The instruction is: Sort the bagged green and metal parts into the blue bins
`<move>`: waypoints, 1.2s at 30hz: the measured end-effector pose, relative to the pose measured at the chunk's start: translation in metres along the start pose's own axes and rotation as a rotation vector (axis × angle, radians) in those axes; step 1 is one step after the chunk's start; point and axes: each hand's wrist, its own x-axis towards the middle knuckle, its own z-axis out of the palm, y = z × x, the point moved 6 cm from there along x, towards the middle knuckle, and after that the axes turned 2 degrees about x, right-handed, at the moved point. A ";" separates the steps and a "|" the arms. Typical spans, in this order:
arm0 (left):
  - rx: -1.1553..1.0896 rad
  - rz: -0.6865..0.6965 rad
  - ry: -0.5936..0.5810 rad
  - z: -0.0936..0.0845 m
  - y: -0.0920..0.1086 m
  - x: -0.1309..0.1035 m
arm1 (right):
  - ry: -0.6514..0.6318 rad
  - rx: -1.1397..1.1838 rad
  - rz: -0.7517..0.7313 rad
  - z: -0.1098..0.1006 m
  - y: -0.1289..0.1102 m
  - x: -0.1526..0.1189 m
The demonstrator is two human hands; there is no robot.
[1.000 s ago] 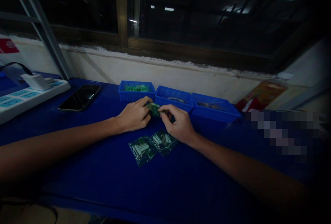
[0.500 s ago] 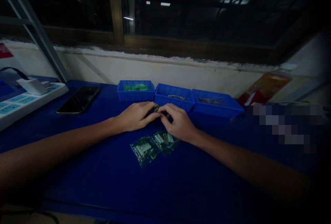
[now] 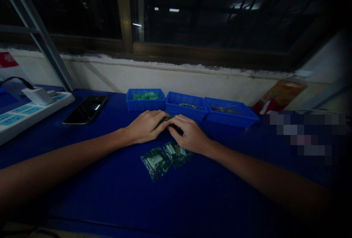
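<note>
Before blue bins (image 3: 184,111), left hand (image 3: 147,126) and right hand (image 3: 190,134) pinch a green packet (image 3: 172,116), its long axis hidden.

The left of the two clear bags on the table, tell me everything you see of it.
The left bag looks like thin clear plastic, holding slim white and metallic-looking pieces, too blurred to count. It lies askew on the blue table, touching or overlapping the other bag at its right. Nothing else visibly touches it.

No legible text, numbers or brands, pale marks on red label (image 3: 8,59) at far left, unreadable.
</note>
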 end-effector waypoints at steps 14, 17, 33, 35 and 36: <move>-0.175 -0.159 0.090 0.004 -0.018 0.002 | -0.024 0.003 -0.010 0.001 -0.003 0.000; -0.237 -0.207 0.057 0.004 -0.019 0.003 | -0.024 0.024 -0.018 -0.001 -0.007 0.000; -0.053 0.116 0.207 -0.007 0.000 -0.008 | 0.007 0.007 0.140 0.002 0.007 0.000; 0.006 0.177 0.155 -0.005 0.006 -0.009 | -0.041 -0.026 0.111 0.004 0.004 -0.001; 0.023 0.189 0.144 -0.005 0.007 -0.009 | -0.046 -0.043 0.109 0.004 0.004 -0.001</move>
